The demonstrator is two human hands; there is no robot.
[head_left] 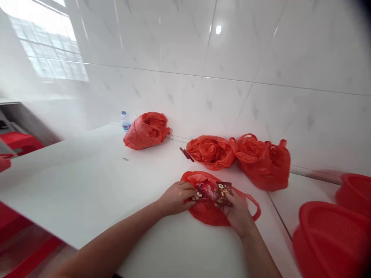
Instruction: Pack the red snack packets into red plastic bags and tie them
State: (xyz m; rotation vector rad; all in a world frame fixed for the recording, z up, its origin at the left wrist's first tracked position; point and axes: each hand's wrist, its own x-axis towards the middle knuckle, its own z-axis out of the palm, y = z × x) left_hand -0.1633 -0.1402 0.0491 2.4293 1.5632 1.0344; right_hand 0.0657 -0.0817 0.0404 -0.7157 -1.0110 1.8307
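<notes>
An open red plastic bag [210, 217] lies on the white table, with its handle loop spread to the right. Small printed snack packets [207, 189] show in its mouth. My right hand [236, 212] pinches a dark brown-red snack packet [224, 193] over the bag's right side. At the left side of the mouth, my left hand [179, 197] has its fingers closed at a small packet with a light pattern [198, 195]. The fingers partly cover that packet.
Along the tiled wall stand a red bag [147, 131], a second bag [211, 151] and a third bag [263, 162]. A water bottle [125, 121] is behind the first. Dark red slim items [186, 154] lie between bags. Red plastic baskets [333, 231] occupy the right.
</notes>
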